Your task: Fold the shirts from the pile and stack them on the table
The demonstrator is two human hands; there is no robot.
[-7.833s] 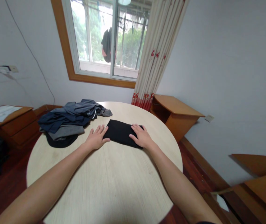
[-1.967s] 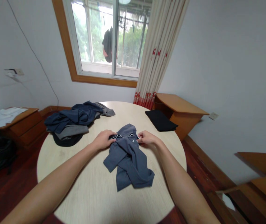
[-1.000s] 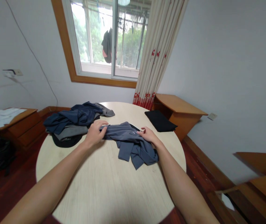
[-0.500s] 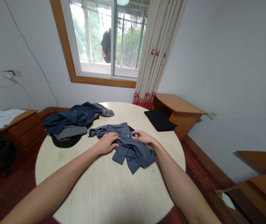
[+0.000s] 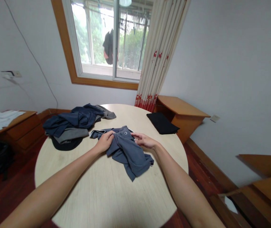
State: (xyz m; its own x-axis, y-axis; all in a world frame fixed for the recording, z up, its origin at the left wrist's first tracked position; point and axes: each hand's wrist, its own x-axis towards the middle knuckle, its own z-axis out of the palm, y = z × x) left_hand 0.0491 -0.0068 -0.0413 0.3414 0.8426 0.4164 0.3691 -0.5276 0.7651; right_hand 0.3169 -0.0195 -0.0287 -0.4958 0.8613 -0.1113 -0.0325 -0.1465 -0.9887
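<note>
A crumpled grey-blue garment (image 5: 132, 155) lies on the round table, with a small white ring on it and a black, white-edged trim at its left end. My left hand (image 5: 105, 141) is closed on the cloth at the garment's upper left, fingers over a fold. At its upper right edge is my right hand (image 5: 145, 141), fingers stretched out and slightly apart. Those fingertips are close to the cloth by the ring; whether they touch it I cannot tell. The garment's exact kind is hidden by the folds.
A heap of dark blue, grey and black clothes (image 5: 78, 120) lies at the table's (image 5: 97, 196) back left. A folded black cloth (image 5: 163, 123) rests near the back right edge. Beyond it stands a wooden desk (image 5: 183, 107); a curtain (image 5: 160, 57) hangs behind.
My left hand has taken hold of the cloth and moved slightly up and left. The garment has shifted, its lower part now hanging together differently. My right hand's fingers have straightened away from the cloth.
</note>
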